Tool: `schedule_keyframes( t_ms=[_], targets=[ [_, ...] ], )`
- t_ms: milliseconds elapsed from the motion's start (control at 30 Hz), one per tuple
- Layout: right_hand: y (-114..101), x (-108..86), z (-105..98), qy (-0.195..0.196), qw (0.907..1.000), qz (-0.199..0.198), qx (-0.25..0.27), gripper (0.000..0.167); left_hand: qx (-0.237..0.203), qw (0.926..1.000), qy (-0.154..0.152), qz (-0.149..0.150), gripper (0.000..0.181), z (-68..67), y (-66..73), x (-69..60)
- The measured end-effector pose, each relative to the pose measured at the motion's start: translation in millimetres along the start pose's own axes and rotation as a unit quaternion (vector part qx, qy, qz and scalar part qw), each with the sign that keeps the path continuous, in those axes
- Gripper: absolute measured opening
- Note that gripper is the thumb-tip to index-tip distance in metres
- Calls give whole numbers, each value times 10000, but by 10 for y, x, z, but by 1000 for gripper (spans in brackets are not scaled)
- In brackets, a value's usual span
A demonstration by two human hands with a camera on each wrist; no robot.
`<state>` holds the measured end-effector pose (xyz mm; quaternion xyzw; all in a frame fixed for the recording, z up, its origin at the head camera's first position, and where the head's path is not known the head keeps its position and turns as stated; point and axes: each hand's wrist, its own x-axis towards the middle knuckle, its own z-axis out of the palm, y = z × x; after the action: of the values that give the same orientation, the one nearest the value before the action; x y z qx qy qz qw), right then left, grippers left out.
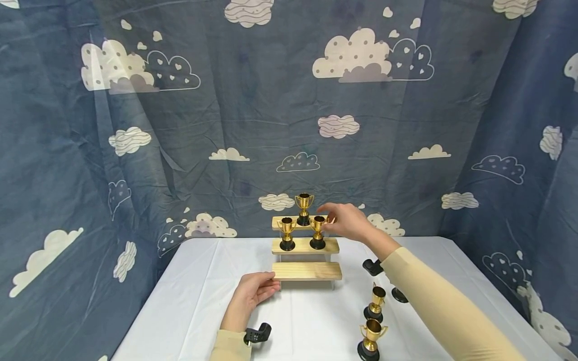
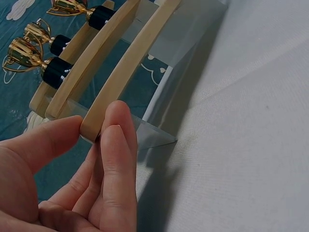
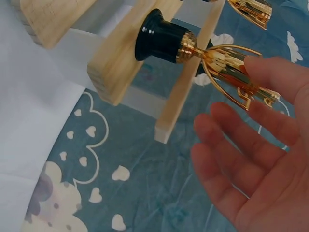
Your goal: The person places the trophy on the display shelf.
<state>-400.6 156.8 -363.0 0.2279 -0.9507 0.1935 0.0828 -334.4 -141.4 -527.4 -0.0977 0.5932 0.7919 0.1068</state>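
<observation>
At the front, my left hand (image 1: 255, 293) pinches the left end of the bottom shelf (image 1: 307, 271) of a three-step wooden display stand, thumb above and fingers below. My right hand (image 1: 345, 220) is at the right-hand trophy cup (image 1: 318, 233) on the middle step, its thumb and fingers spread around the golden bowl; the thumb overlaps the bowl in the right wrist view. That cup stands upright on its black base. A second golden trophy (image 1: 287, 234) stands left of it, and a third trophy (image 1: 304, 208) stands on the top step.
Two more trophies, one farther (image 1: 374, 303) and one nearer (image 1: 371, 341), stand on the white tablecloth (image 1: 316, 326) at the right front. Another black base (image 1: 399, 295) shows partly behind the right sleeve (image 1: 442, 301). A cloud-patterned curtain (image 1: 271, 115) hangs behind the table.
</observation>
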Motion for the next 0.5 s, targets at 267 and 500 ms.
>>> schedule_keyframes(
  t_ms=[267, 500],
  targets=[
    [34, -112, -147, 136, 9997, 212, 15, 54, 13, 10000, 34, 4, 33, 10, 13, -16],
    [165, -281, -252, 355, 9986, 389, 88, 52, 30, 10000, 3, 2, 32, -1, 10, -15]
  ],
)
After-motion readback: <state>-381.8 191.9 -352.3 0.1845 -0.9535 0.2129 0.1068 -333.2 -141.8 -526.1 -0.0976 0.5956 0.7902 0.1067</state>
